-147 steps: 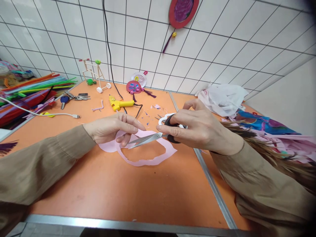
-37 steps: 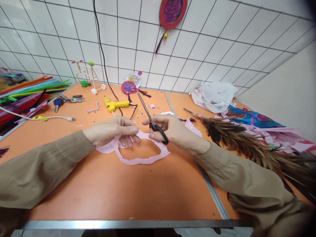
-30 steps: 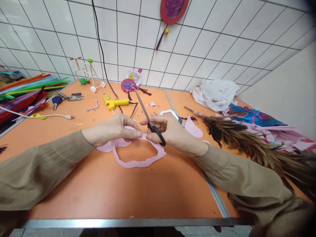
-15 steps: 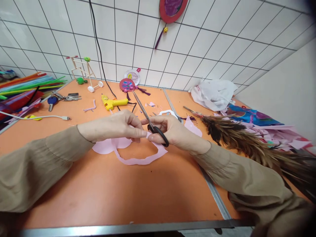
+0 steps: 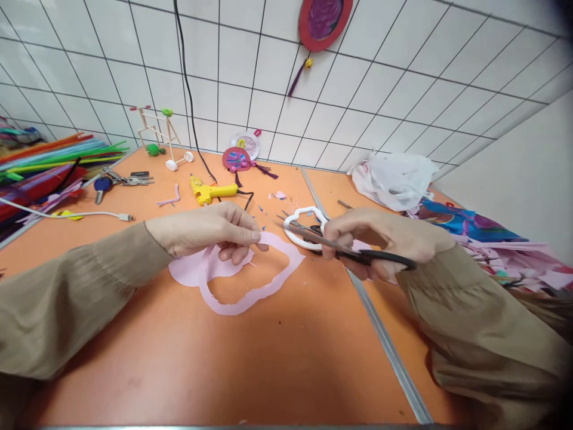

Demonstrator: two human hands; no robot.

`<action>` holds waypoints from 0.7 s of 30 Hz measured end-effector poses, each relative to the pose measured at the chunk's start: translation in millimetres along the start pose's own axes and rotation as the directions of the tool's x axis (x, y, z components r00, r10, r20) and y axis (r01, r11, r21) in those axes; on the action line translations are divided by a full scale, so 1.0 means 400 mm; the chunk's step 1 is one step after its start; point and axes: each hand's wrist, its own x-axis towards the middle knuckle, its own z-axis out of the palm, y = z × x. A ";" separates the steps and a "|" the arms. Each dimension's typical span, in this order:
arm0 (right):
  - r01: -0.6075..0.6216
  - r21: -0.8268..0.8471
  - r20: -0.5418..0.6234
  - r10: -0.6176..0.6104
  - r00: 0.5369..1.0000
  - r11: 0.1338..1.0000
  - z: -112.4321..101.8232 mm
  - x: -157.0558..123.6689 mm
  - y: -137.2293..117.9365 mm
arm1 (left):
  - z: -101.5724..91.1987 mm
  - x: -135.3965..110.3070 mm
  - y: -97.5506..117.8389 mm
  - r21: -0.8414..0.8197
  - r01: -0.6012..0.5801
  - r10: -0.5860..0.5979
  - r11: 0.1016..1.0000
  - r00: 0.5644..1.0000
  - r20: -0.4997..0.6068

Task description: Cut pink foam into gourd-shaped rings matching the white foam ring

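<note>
Between thumb and forefinger, my left hand (image 5: 212, 230) pinches the upper edge of a pink paper ring (image 5: 239, 306) with a wavy outline. The ring hangs just over the orange table. Under my left hand lies another pink paper piece (image 5: 185, 270), partly covered by the ring and fingers. My right hand (image 5: 380, 239) grips black-handled scissors (image 5: 340, 246), blades pointing left, apart from the paper and a little blurred. Beneath the blades lies a white scalloped frame (image 5: 293, 236), with a second dark-handled tool partly hidden inside it.
A yellow glue gun (image 5: 210, 191) lies behind my left hand, near paper scraps (image 5: 281, 195). Keys (image 5: 129, 179), a white cable (image 5: 89, 214) and pipe cleaners (image 5: 58, 155) are at left. A stick tricycle (image 5: 163, 140) stands by the wall; a white plastic bag (image 5: 391, 179) sits at right.
My right hand has moved right with the scissors, away from the paper, and the blades have swung down to point left. My left hand still holds the ring, now showing more fully.
</note>
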 end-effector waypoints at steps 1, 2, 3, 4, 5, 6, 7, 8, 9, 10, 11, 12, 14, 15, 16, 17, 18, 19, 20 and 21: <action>-0.028 0.117 0.145 0.011 0.989 0.993 -0.008 -0.003 0.005 | 0.000 -0.002 0.002 -0.015 0.009 -0.009 1.000 1.000 -0.007; -0.054 0.173 0.256 0.008 0.967 0.983 -0.015 -0.001 0.011 | 0.000 -0.004 0.004 -0.029 0.015 -0.015 0.999 1.000 -0.012; -0.087 0.220 0.364 0.001 0.931 0.972 -0.020 0.003 0.017 | 0.000 -0.006 0.006 -0.043 0.016 -0.017 0.999 1.000 -0.013; -0.104 0.232 0.424 -0.005 0.906 0.967 -0.024 0.009 0.023 | -0.001 -0.008 0.008 -0.054 0.013 -0.014 0.998 1.000 -0.013; -0.116 0.235 0.461 -0.006 0.888 0.965 -0.027 0.016 0.030 | -0.001 -0.010 0.009 -0.062 0.008 -0.009 0.998 1.000 -0.011; -0.132 0.249 0.476 -0.003 0.879 0.959 -0.029 0.022 0.036 | -0.002 -0.011 0.009 -0.066 0.002 -0.003 0.998 1.000 -0.009; -0.156 0.269 0.485 0.007 0.874 0.950 -0.030 0.027 0.042 | -0.003 -0.012 0.009 -0.068 -0.003 0.002 0.998 1.000 -0.009; -0.185 0.292 0.486 0.021 0.874 0.938 -0.030 0.029 0.047 | -0.004 -0.013 0.008 -0.068 -0.005 0.005 0.998 1.000 -0.008; -0.214 0.314 0.483 0.039 0.875 0.925 -0.029 0.030 0.052 | -0.005 -0.013 0.007 -0.066 -0.006 0.006 0.998 1.000 -0.007; -0.246 0.327 0.485 0.061 0.872 0.913 -0.028 0.029 0.055 | -0.005 -0.013 0.007 -0.064 -0.006 0.005 0.998 1.000 -0.005; -0.270 0.339 0.483 0.080 0.872 0.901 -0.027 0.028 0.058 | -0.006 -0.013 0.006 -0.061 -0.003 0.003 0.998 1.000 -0.003; -0.286 0.355 0.476 0.091 0.875 0.890 -0.026 0.026 0.061 | -0.006 -0.013 0.005 -0.058 -0.001 0.001 0.998 1.000 -0.001; -0.306 0.382 0.471 0.101 0.876 0.872 -0.024 0.022 0.064 | -0.006 -0.013 0.005 -0.050 0.002 -0.002 0.999 1.000 0.004; -0.313 0.387 0.473 0.105 0.875 0.867 -0.024 0.020 0.066 | -0.006 -0.013 0.005 -0.047 0.004 -0.004 0.999 1.000 0.004; -0.319 0.391 0.475 0.108 0.873 0.863 -0.024 0.019 0.067 | -0.006 -0.013 0.006 -0.044 0.006 -0.006 0.999 1.000 0.005; -0.324 0.394 0.473 0.112 0.874 0.860 -0.024 0.018 0.067 | -0.005 -0.013 0.006 -0.044 0.009 -0.009 0.999 1.000 0.006; -0.326 0.401 0.469 0.114 0.876 0.856 -0.024 0.017 0.067 | -0.005 -0.013 0.006 -0.045 0.013 -0.013 0.999 1.000 0.006; -0.323 0.412 0.463 0.110 0.879 0.852 -0.023 0.017 0.066 | -0.005 -0.012 0.005 -0.047 0.017 -0.017 0.999 1.000 0.006; -0.318 0.425 0.458 0.102 0.883 0.848 -0.023 0.017 0.065 | -0.005 -0.012 0.005 -0.049 0.021 -0.020 0.999 1.000 0.006; -0.313 0.438 0.453 0.093 0.887 0.843 -0.022 0.018 0.064 | -0.005 -0.012 0.005 -0.053 0.023 -0.022 0.998 1.000 0.005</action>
